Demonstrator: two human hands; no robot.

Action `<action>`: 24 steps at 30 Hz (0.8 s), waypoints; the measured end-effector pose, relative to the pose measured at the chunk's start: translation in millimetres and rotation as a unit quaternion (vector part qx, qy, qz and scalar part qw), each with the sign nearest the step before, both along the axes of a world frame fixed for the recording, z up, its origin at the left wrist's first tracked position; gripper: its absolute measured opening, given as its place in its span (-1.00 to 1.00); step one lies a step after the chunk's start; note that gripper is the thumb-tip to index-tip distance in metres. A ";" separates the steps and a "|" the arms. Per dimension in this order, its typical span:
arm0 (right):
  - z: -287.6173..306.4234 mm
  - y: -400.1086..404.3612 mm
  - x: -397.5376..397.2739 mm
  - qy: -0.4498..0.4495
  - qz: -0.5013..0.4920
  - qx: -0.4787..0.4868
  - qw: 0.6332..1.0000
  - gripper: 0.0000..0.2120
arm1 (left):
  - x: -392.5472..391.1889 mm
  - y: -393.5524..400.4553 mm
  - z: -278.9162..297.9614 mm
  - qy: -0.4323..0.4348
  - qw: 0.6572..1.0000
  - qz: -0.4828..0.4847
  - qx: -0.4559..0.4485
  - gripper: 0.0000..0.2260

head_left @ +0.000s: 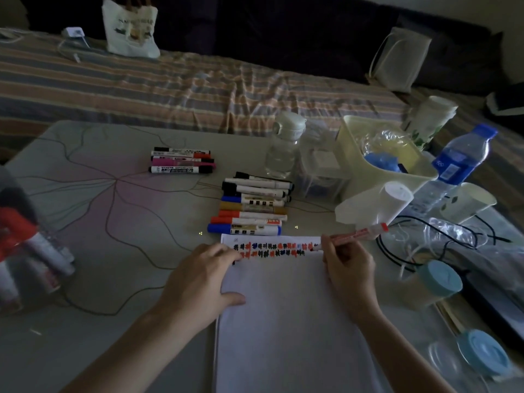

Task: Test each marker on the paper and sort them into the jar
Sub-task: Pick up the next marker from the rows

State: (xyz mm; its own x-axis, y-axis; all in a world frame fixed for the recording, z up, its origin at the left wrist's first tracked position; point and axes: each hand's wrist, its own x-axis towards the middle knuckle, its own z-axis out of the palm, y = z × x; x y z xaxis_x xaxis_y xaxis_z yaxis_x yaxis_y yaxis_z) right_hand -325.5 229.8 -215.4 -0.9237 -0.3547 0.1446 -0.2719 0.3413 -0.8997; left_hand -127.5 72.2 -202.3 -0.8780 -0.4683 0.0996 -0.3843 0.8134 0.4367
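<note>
right hand [347,268] gripping red marker [357,233], tip down-left on paper [283,307]

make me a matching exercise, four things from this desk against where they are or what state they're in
Things:
1. red marker
2. left hand
3. jar
4. water bottle

Places or states:
A. at the table's left edge, markers inside
B. flat on the paper
C. gripped in the right hand, tip on the paper
D. right of the cream basket

Pairs: 1-C, 2-B, 3-A, 4-D
</note>
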 end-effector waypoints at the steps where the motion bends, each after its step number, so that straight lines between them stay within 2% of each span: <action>1: -0.6 0.2 0.1 0.000 0.006 0.001 1.000 -0.82 | -0.5 -0.3 -0.3 -0.003 1.000 0.000 -0.001 -0.36; 10: -2.0 1.3 0.8 0.017 0.031 0.041 0.999 -0.83 | -1.7 -1.2 -1.3 -0.011 1.000 0.003 -0.001 -0.36; 14: -3.7 0.8 1.1 0.027 0.035 0.057 0.997 -0.77 | -1.5 -1.5 -0.2 -0.011 1.000 0.002 0.001 -0.36; 24: -4.7 1.4 1.9 0.026 0.043 0.048 0.998 -0.78 | -1.9 -1.0 2.3 -0.016 1.000 0.003 0.004 -0.36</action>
